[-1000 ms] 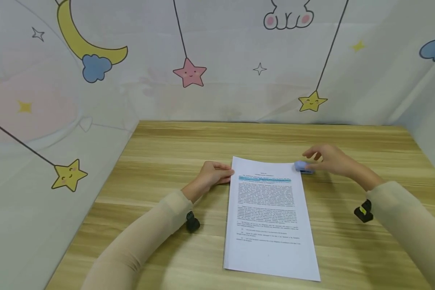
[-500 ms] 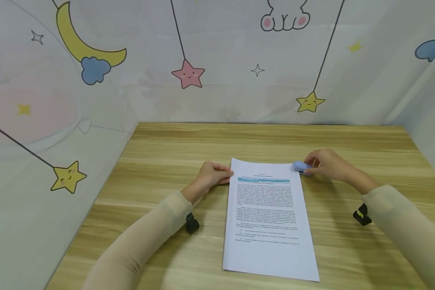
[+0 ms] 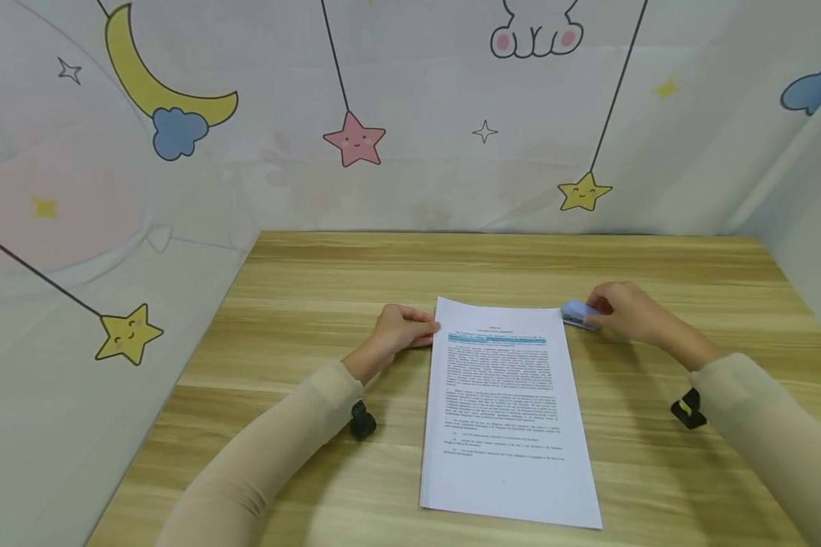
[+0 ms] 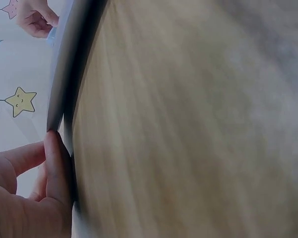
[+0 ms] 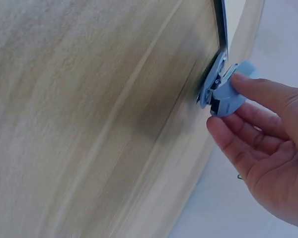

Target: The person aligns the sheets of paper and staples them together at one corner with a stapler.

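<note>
A stack of printed sheets [image 3: 502, 486] with a line highlighted in blue lies on the table. My left hand [image 3: 405, 331] pinches its left edge near the top; in the left wrist view the fingertips [image 4: 52, 148] meet at the slightly raised paper edge. At the top right corner of the sheets is a small light-blue stapler [image 3: 578, 313]. My right hand [image 3: 629, 310] grips its back end between thumb and fingers. In the right wrist view the stapler [image 5: 231, 94] shows its top tilted up from its base, close by the sheets' edge.
The wooden table [image 3: 315, 273] reaches back to a white cloth backdrop [image 3: 424, 190] printed with stars and a moon. Black wrist-worn devices hang below both sleeves [image 3: 746, 387].
The right hand's raised fingers have come down and closed round the stapler. Stapler and hand have then shifted a little right, off the paper's corner. The left hand stays put.
</note>
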The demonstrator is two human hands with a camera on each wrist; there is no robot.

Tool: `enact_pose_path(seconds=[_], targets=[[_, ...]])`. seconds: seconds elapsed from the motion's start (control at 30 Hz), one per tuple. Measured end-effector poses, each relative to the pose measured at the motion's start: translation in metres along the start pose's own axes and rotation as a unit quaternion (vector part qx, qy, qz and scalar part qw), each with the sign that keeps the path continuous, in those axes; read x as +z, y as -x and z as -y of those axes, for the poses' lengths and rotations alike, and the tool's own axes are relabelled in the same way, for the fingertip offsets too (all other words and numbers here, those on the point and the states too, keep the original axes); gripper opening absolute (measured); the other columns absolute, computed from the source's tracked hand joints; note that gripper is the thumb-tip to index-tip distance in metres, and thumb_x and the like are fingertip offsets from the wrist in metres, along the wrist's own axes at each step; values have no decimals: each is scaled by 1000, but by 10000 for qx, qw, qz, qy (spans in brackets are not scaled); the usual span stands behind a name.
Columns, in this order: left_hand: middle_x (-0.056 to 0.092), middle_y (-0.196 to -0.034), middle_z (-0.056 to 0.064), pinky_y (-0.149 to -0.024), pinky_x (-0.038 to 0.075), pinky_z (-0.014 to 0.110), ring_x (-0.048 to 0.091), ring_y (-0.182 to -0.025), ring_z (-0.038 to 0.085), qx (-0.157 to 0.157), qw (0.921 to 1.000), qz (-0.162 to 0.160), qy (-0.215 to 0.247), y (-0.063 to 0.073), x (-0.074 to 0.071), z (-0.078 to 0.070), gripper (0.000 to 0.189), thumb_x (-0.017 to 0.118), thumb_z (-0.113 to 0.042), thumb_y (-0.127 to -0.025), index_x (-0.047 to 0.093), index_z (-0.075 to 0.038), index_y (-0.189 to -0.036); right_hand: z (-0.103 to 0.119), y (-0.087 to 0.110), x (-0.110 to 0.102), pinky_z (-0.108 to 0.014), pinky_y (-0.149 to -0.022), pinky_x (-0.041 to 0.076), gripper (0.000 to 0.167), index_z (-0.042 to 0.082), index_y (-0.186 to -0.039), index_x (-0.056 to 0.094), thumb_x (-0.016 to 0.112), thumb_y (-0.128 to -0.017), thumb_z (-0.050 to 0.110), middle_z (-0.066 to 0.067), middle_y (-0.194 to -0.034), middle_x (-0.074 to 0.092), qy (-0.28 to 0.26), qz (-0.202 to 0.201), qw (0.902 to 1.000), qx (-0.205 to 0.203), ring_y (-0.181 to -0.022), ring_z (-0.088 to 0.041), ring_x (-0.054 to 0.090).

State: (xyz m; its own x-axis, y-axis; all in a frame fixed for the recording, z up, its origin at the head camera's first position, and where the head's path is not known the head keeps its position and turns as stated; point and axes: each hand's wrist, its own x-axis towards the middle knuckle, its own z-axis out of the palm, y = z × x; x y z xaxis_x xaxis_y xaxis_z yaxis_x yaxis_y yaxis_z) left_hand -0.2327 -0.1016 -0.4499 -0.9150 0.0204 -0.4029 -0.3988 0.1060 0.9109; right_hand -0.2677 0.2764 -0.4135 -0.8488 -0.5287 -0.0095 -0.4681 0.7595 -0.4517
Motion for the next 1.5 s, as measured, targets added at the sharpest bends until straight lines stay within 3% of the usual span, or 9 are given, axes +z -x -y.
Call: enact_pose_path(seconds=[0.3, 0.63, 0.93, 1.13, 1.5], targets=[[71, -97, 17, -71, 61, 27, 71, -73, 15, 17, 10000, 11, 7, 1, 0, -3, 20, 76, 0, -87, 71, 8, -105, -1, 23, -9, -37, -62, 52, 28, -15, -89, 67, 76, -88, 11, -17, -81, 67, -234, -441, 9958, 769, -74, -27, 61], [71, -97, 18, -72, 61, 27, 71, -73, 15, -13, 10000, 7, -13, 1, -2, -3, 19, 75, 0, -87, 71, 8, -104, 14, 52, 1, -25, -48, 45, 27, -9, -75, 70, 79, -83, 15, -8, -68, 66, -413, -762, 9857, 1448, -57, -15, 53], [72, -96, 18, -71, 61, 27, 71, -72, 15, 10, 10000, -83, -16, 0, -5, -3, 18, 76, 0, -87, 72, 7, -103, 17, 65, 7, -23, -42, 39, 26, -5, -69, 68, 78, -83, 15, -1, -56, 61, -493, -972, 9796, 1686, -50, -14, 52], [72, -96, 18, -71, 61, 27, 71, -73, 15, 23, 9999, -95, -26, 0, -5, -3, 19, 76, -1, -87, 72, 7, -103, 11, 69, 10, -24, -42, 39, 29, -11, -76, 66, 79, -82, 15, -4, -60, 62, -409, -1166, 9769, 1742, -52, -15, 49], [72, -95, 18, -71, 61, 27, 72, -74, 17, 156, 9999, -64, -12, -2, -2, -1, 18, 77, 0, -86, 71, 8, -101, 4, 76, 12, -27, -44, 45, 32, -9, -78, 60, 80, -81, 16, -13, -68, 64, -400, -1141, 9762, 1798, -55, -17, 55]])
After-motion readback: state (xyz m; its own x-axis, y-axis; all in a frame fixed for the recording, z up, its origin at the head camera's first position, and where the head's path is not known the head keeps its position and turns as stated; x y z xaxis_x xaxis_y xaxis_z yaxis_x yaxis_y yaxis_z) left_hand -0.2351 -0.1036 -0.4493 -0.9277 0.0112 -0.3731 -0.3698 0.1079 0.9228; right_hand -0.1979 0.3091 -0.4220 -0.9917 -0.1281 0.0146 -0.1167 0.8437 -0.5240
